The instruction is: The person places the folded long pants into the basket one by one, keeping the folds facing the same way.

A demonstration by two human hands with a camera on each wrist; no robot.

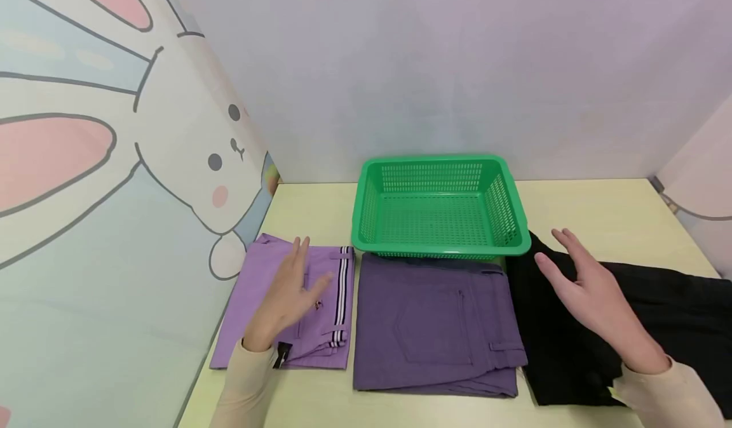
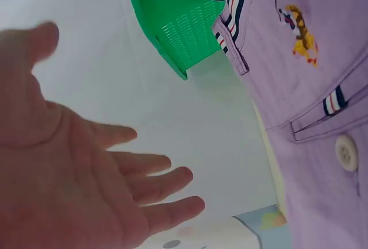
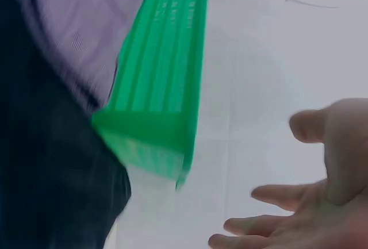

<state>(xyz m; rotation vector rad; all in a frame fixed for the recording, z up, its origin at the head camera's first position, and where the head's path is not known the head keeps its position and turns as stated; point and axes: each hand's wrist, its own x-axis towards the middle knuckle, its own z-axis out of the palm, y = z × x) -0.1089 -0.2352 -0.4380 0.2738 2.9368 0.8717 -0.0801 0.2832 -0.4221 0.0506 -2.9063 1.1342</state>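
My left hand (image 1: 288,294) hovers over folded light purple trousers (image 1: 240,333) on the left, fingers straight and thumb spread, holding nothing. In the left wrist view these trousers (image 2: 322,76) show a striped trim, a small embroidered figure and a button. My right hand (image 1: 595,298) is held over black trousers (image 1: 555,352) on the right, its fingers extended and nothing in its grasp. Between the hands lie folded dark purple trousers (image 1: 429,326) with a back pocket outlined. Behind them stands a green plastic basket (image 1: 440,250) with nothing inside; the right wrist view shows its slatted side.
The pale wooden table (image 1: 309,209) meets a light wall (image 1: 457,66) just behind the basket. To the left, a panel with a printed rabbit (image 1: 183,129) borders the table. The black trousers run past the right edge of the head view.
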